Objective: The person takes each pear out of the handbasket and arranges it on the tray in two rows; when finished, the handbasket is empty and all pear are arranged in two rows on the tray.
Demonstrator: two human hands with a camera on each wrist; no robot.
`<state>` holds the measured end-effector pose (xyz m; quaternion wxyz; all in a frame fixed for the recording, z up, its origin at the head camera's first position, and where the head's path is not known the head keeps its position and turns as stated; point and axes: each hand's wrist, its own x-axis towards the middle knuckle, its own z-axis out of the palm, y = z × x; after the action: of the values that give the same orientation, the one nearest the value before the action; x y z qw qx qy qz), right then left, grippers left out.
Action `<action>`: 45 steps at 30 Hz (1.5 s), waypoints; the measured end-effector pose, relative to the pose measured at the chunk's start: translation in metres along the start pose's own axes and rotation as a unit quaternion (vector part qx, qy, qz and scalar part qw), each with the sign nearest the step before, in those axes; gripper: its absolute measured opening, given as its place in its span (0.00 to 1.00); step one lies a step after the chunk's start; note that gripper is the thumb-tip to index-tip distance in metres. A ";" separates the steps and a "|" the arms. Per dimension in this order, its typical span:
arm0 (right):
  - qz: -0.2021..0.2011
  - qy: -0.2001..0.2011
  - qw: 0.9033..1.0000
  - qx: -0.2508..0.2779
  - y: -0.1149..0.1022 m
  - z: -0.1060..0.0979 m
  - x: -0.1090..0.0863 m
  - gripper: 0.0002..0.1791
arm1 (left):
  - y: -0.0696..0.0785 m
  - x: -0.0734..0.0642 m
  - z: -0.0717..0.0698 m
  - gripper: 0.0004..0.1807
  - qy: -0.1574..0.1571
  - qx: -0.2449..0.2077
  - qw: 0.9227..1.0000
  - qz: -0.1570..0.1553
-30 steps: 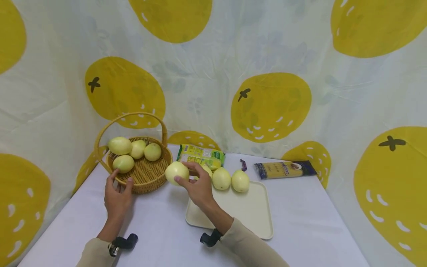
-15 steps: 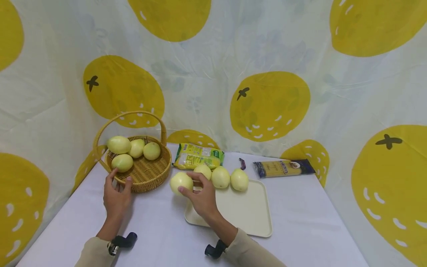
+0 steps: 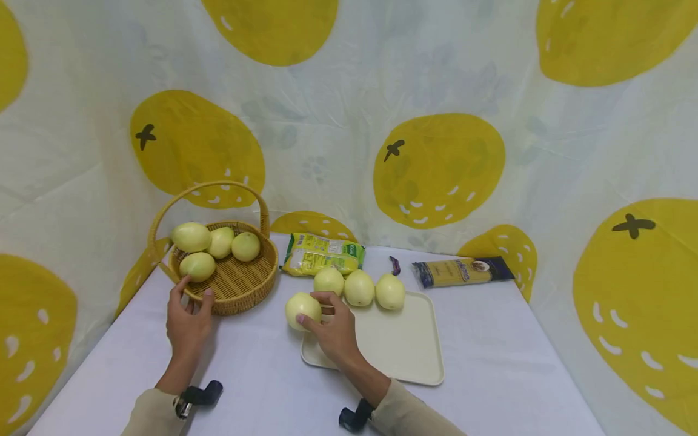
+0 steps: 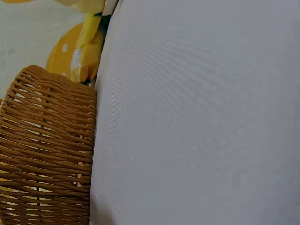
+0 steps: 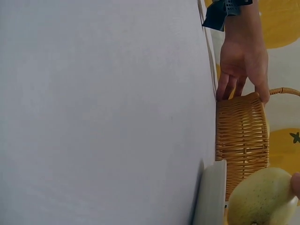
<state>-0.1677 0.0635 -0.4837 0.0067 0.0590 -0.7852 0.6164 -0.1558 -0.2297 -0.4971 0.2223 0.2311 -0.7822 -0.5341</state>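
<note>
Holding a round pale yellow-green fruit [image 3: 302, 310] in your right hand [image 3: 338, 332], at the left edge of the cream tray [image 3: 395, 348].
Your thumb presses its near side, your fingers its far side. Expect some weight, a firm body and smooth skin that may slip and probably bruises if knocked; take it around its widest part. Three like fruits [image 3: 359, 289] sit along the tray's far edge. Left of the tray, your left hand [image 3: 188, 321] grips the near side of the wicker basket [image 3: 245, 300], where four more fruits [image 3: 220, 242] lie.

Rough woven wicker basket [image 3: 248, 298], smooth-skinned fruit [image 3: 302, 310], smooth plastic-looking tray [image 3: 398, 345], glossy film packet [image 3: 308, 254], matt cloth table cover [image 3: 501, 351]
</note>
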 end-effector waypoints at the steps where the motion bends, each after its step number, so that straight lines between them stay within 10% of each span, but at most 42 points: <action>1: 0.002 -0.001 1.000 -0.002 0.001 0.000 0.001 0.28 | 0.000 0.000 0.000 0.37 0.002 -0.002 1.000 -0.001; 30: 0.028 0.042 0.993 -0.107 0.002 -0.013 -0.002 0.33 | -0.002 0.001 0.001 0.36 0.002 -0.008 1.000 0.004; 45: -0.079 0.055 0.995 -0.019 -0.042 0.009 0.010 0.24 | -0.004 0.001 0.003 0.36 0.005 -0.010 1.000 0.005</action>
<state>-0.1730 0.0439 -0.4444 0.0999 0.0865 -0.7883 0.6009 -0.1576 -0.2295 -0.5012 0.2310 0.2279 -0.7771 -0.5393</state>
